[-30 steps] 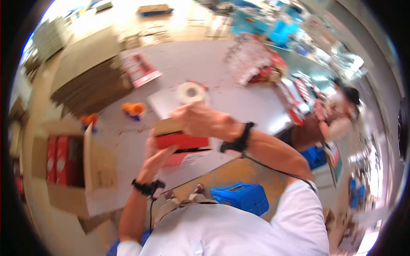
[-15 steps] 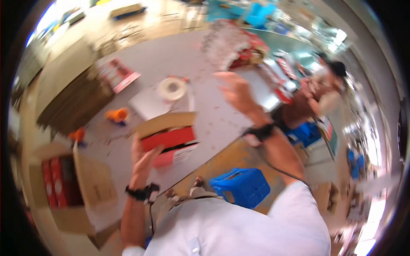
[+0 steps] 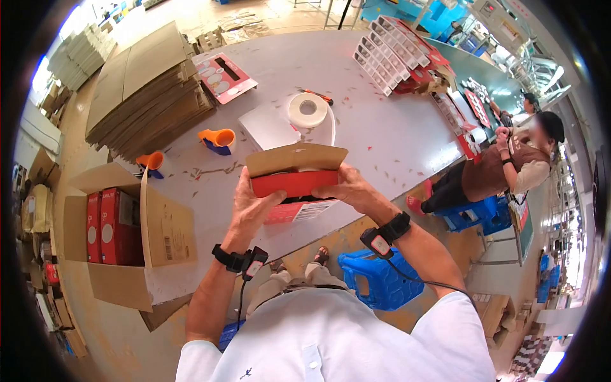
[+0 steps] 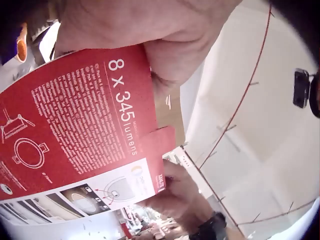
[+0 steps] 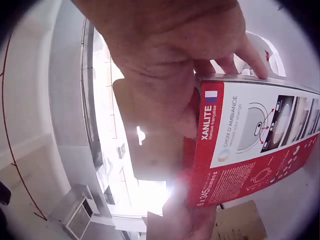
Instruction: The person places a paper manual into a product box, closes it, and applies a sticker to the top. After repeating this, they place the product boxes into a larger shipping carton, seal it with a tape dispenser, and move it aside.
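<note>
Our right hand (image 3: 347, 191) is back, so both it and our left hand (image 3: 251, 207) now grip the red cardboard lamp box (image 3: 294, 183) with its brown flap open.

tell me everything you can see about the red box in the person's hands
The red box is a flat printed cardboard carton, red with a white strip of product pictures. Its print reads "8 x 345 lumens" and "XANLITE". The top flap, plain brown inside, stands open and upright. The left hand grips its left end and the right hand its right end, holding it lengthwise over the near part of the grey table.
</note>
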A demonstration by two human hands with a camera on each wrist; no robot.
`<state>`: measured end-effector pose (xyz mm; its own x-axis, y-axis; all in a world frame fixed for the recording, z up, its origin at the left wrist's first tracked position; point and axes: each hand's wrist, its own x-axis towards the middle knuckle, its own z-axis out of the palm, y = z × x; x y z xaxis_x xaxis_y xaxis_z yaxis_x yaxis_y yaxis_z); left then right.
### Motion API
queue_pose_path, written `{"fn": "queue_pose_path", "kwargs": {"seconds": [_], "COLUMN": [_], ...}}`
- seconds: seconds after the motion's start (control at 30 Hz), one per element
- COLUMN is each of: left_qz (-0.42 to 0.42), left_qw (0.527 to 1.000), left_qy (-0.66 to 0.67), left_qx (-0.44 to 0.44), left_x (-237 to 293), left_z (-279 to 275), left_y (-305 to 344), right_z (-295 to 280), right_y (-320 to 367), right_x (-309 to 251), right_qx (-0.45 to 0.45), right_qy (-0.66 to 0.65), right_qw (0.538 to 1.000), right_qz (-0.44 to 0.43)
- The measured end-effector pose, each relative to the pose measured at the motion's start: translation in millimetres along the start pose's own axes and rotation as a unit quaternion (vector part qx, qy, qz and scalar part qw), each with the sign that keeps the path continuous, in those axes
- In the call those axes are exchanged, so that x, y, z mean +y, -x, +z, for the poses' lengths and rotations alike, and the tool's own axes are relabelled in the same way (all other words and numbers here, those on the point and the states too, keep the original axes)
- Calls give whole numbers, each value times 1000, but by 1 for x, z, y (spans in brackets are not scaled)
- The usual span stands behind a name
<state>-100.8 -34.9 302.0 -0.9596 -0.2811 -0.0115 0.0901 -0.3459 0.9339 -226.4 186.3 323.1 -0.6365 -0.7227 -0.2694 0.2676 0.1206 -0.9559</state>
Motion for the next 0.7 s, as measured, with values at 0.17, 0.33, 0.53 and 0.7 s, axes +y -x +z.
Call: {"fn": "queue_pose_path", "kwargs": {"seconds": [0.17, 0.33, 0.53, 0.7], "left_qz": [2, 13, 1, -10], "left_qw": [989, 985, 996, 996], "left_qy": [-145, -168, -93, -87], "left_qx": [32, 27, 9, 9], "left_x": [5, -4, -3, 4], "left_z": [2, 2, 2, 7], "left_y": [-4, -4, -9, -8], "right_z": [11, 15, 11, 26], "right_y": [7, 7, 0, 5], "right_x": [11, 24, 20, 29], "right_qx": [35, 71, 54, 127], "right_qy": [41, 102, 39, 53], "right_qw": [998, 989, 991, 981], "right_qz": [-46, -80, -118, -138]}}
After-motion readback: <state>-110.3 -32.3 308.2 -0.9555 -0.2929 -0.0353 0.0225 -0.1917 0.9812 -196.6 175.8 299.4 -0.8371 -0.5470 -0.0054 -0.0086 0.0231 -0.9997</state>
